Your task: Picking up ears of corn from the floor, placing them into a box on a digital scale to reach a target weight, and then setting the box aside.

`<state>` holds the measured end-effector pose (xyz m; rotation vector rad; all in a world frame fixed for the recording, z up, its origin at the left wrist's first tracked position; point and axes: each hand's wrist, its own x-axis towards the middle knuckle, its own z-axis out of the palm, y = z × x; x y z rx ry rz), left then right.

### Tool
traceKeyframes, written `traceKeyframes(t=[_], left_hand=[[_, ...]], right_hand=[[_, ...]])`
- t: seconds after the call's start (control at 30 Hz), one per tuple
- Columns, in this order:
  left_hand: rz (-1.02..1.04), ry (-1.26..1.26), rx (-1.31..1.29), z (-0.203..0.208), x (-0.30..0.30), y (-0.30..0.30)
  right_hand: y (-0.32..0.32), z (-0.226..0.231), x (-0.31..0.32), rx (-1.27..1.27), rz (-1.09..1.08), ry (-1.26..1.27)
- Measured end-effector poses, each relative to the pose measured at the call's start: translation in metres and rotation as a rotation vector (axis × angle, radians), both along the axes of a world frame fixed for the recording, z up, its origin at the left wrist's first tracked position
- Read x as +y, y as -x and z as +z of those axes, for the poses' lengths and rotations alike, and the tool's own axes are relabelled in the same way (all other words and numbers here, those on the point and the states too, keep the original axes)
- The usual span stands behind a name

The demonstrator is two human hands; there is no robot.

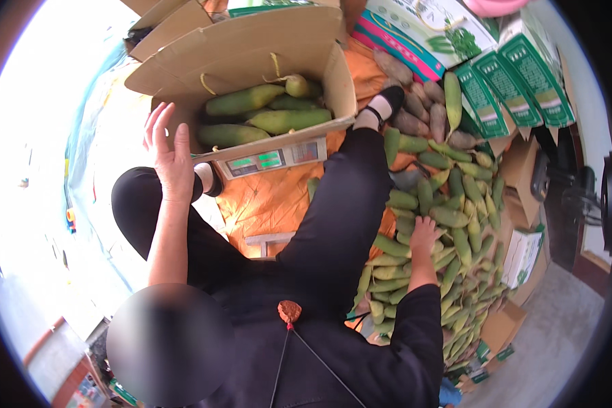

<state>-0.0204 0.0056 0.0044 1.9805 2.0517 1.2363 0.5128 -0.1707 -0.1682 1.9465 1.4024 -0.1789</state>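
Note:
A tall cardboard box (245,47) with yellow cord handles stands before me, its flaps up. Inside lie several green radishes (289,121), some resting crosswise over others. My left hand (168,153) is raised by the box's left edge, fingers apart and empty; whether it touches the cardboard I cannot tell. To my right spreads a large heap of green radishes (459,241). Down on that heap rests my right hand (425,236), its fingers stretched over the radishes, with none visibly gripped. At the box's near side sits a digital scale (272,160) with lit green displays.
Reddish-brown roots (415,112) lie beyond my right foot. Green-and-white cartons (510,81) stand at the far right, near a black fan (591,197). Orange sheeting (251,211) covers the floor between my legs, where a small wooden piece (268,241) shows.

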Motion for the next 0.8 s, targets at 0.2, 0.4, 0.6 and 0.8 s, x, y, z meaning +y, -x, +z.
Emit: traceKeyframes(t=[0.2,0.4,0.6,0.8], left_hand=[[0.015,0.019,0.014,0.006,-0.002,-0.002],[-0.022,0.023,-0.037,0.01,-0.001,-0.004],[-0.052,0.005,-0.083,0.02,-0.007,-0.001],[-0.096,-0.014,-0.164,0.047,-0.011,0.001]], right_hand=[[-0.007,-0.017,-0.002,0.039,0.081,0.066],[0.023,0.028,0.016,0.183,-0.156,-0.102],[0.063,0.12,0.074,0.479,-0.052,-0.585],[0.148,0.252,0.148,0.637,0.39,-0.887]])
